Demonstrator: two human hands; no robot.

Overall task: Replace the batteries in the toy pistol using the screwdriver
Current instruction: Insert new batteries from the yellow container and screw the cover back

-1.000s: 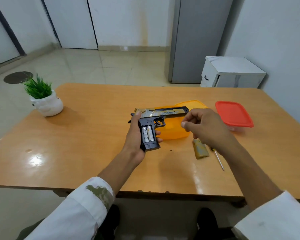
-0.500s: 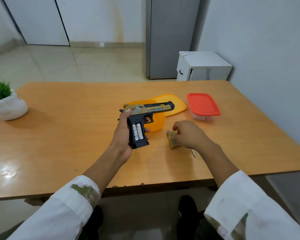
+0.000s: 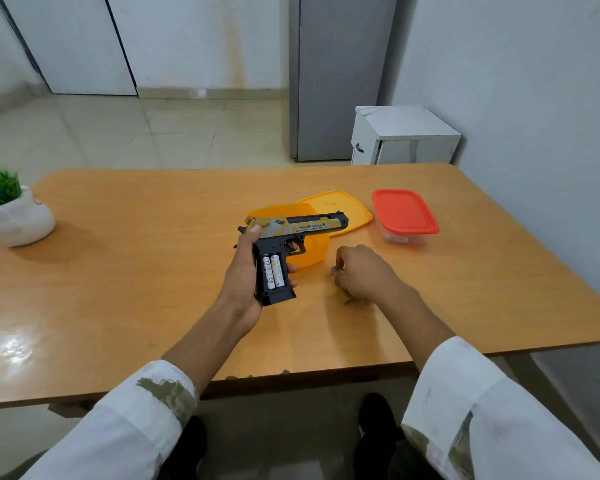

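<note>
The left hand [image 3: 243, 271] is wrapped around the grip of the toy pistol [image 3: 291, 233], holding it above the middle of the table [image 3: 136, 271] with two batteries [image 3: 272, 271] exposed. The right hand [image 3: 364, 271] rests curled over the greenish battery cover [image 3: 343, 296], toward the near edge; its grasp cannot be told.

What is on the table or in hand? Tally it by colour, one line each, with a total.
Orange: 2, tub and lid
Red: 1, lidded container
Black and gold: 1, toy pistol in left hand
White: 3, two batteries, plant pot
Olive: 1, cover under right hand
Total: 8
</note>
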